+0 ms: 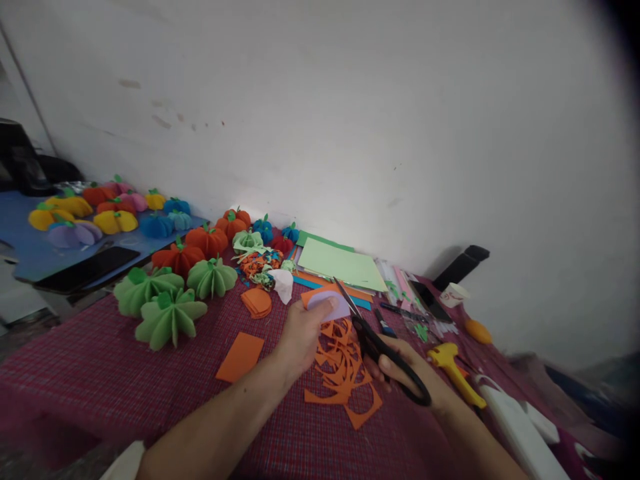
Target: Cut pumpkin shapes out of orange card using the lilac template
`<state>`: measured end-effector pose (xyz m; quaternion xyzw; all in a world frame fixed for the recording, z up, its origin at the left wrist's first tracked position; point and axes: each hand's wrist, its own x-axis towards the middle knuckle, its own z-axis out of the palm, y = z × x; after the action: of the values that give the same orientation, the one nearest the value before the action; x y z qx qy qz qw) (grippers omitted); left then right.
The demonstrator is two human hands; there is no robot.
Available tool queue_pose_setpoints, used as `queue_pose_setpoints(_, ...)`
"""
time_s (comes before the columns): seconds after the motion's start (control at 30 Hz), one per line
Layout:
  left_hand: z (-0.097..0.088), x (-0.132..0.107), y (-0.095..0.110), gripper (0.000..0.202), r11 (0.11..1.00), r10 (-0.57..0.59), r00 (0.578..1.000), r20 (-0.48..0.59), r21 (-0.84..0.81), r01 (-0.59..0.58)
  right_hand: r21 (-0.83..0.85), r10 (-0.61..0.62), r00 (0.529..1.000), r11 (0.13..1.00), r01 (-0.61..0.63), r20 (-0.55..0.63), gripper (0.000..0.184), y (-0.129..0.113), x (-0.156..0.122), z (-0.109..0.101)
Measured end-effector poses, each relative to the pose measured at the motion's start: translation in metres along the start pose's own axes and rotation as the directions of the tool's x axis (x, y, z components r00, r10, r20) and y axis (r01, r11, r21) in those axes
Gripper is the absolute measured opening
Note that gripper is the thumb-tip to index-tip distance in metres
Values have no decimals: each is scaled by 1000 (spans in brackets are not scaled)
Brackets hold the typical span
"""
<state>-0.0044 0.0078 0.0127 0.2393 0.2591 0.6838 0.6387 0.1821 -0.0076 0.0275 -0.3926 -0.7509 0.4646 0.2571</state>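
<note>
My left hand (305,333) pinches a lilac paper piece (338,301) together with orange paper (311,293) that shows behind it. In my right hand (400,367) is a pair of black-handled scissors (373,340), its blades pointing up beside the right edge of the lilac piece. Whether the blades touch the paper I cannot tell. Curled orange paper offcuts (343,363) lie on the cloth below both hands. A stack of rounded orange paper cutouts (257,303) and an orange paper rectangle (241,357) rest left of my left hand.
Green paper pumpkins (170,317) and orange ones (207,240) stand left on the checked tablecloth (100,353). More pumpkins and a black phone (90,267) sit on a blue table (20,233). Paper sheets (340,263) lie against the wall. Rightward are a yellow glue gun (457,373) and paper cup (454,295).
</note>
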Motion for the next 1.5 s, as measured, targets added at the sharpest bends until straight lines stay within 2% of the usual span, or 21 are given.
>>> queue_pose_setpoints(0.33, -4, -1, -5, 16, 999, -38, 997, 71, -11, 39, -88, 7, 997, 996, -1, 71, 43, -10, -4, -10)
queue_pose_setpoints(0.63, -5, 0, -6, 15, 999, -37, 998, 59, 21, 35, -155, 33, 998, 988, -24, 60, 40, -9, -7, -12)
queue_pose_setpoints(0.73, -6, 0, -7, 15, 999, -42, 997, 60, 29, 40, -142, 42, 994, 989, -28, 98, 41, -11, -6, -16)
queue_pose_setpoints(0.93, -7, 0, -9, 16, 998, -52, 996, 68, 41, 49, -65, 39, 976, 998, -25, 216, 36, 1, -3, -27)
queue_pose_setpoints(1.3, -6, 0, -8, 15, 995, -78, 994, 82, 62, 73, -46, 56, 974, 998, -47, 218, 40, 17, -6, -35)
queue_pose_setpoints(1.5, -6, -2, -9, 13, 988, -107, 982, 157, 127, 88, -66, 84, 956, 995, -68, 280, 46, 16, -12, -47)
